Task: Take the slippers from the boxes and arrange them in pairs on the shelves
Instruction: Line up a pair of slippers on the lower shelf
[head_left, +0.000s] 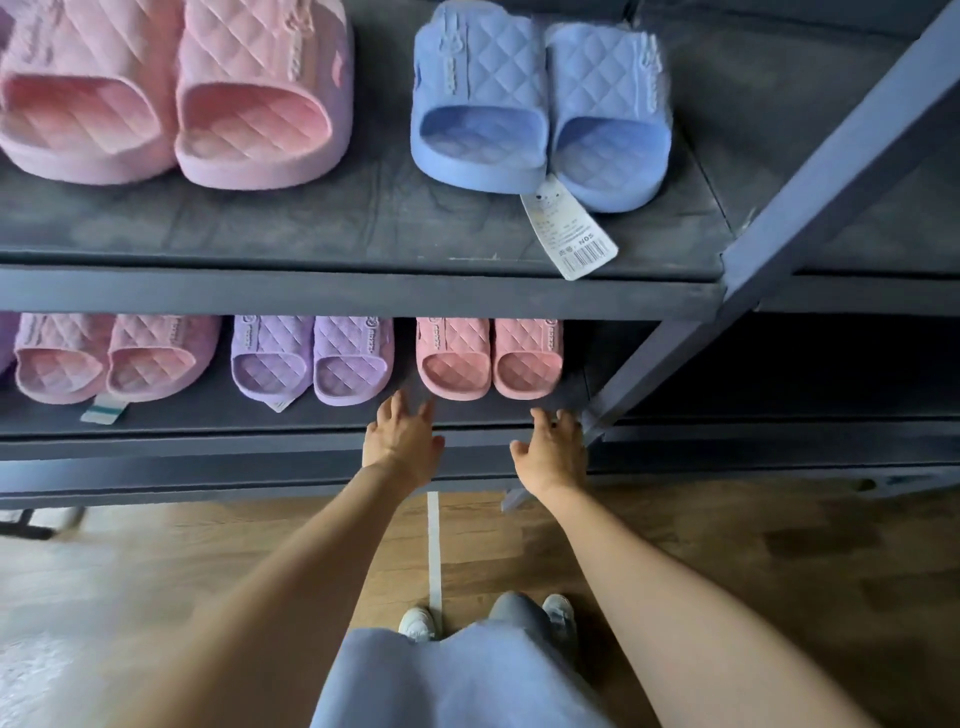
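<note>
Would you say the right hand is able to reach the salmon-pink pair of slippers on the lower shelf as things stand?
Probably yes. The right hand is open just in front of the salmon-pink pair, and nothing lies between them on the lower shelf.

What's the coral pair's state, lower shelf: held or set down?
Set down. The coral pair stands side by side on the lower shelf; left hand and right hand are open, gripping neither.

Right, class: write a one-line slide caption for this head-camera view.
Left hand and right hand, both open, hover before the salmon-pink slipper pair on the lower shelf.
</note>
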